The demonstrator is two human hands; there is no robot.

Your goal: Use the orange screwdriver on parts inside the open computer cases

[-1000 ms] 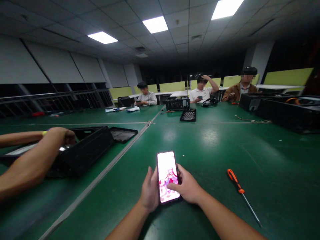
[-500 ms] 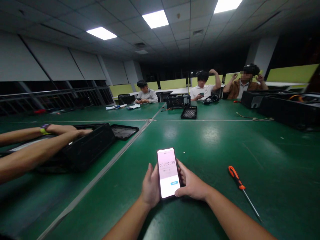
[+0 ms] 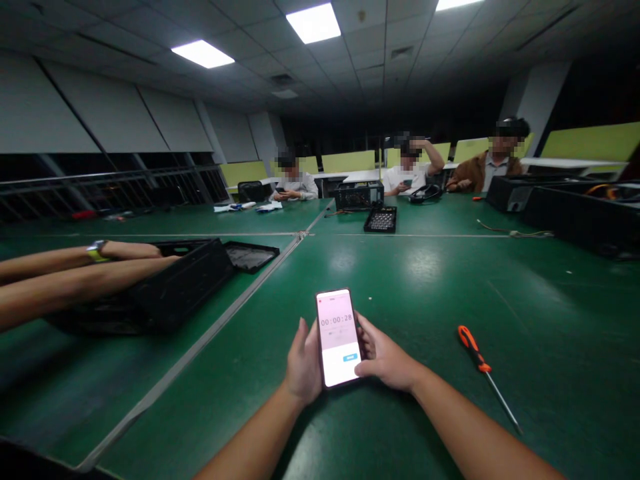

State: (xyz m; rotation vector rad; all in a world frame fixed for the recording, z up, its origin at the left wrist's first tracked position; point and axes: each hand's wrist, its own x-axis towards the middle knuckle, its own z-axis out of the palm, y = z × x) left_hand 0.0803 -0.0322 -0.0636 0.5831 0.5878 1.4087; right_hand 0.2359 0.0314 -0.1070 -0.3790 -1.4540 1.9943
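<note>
A smartphone (image 3: 338, 339) with a lit pink and white screen stands tilted up in front of me, its timer reading 00:00:28. My left hand (image 3: 305, 363) supports its left edge, thumb pointing up. On the other side my right hand (image 3: 384, 357) grips the right edge, its thumb at the lower right corner near a blue button. The fingers behind the phone are mostly hidden. To the right of my forearm lies a screwdriver (image 3: 475, 350) with an orange and black handle, touched by neither hand.
The green table (image 3: 425, 300) has a grey seam on the left. There, another person's arms (image 3: 90, 280) reach into a black computer case (image 3: 185, 287). More cases (image 3: 585, 217) stand at the far right, and a black panel (image 3: 381, 219) lies ahead. Several people sit across the table.
The view has tilted slightly down. My grip on the phone is unchanged, and a small red mark now shows on its screen. The far-right person has lowered both hands.
</note>
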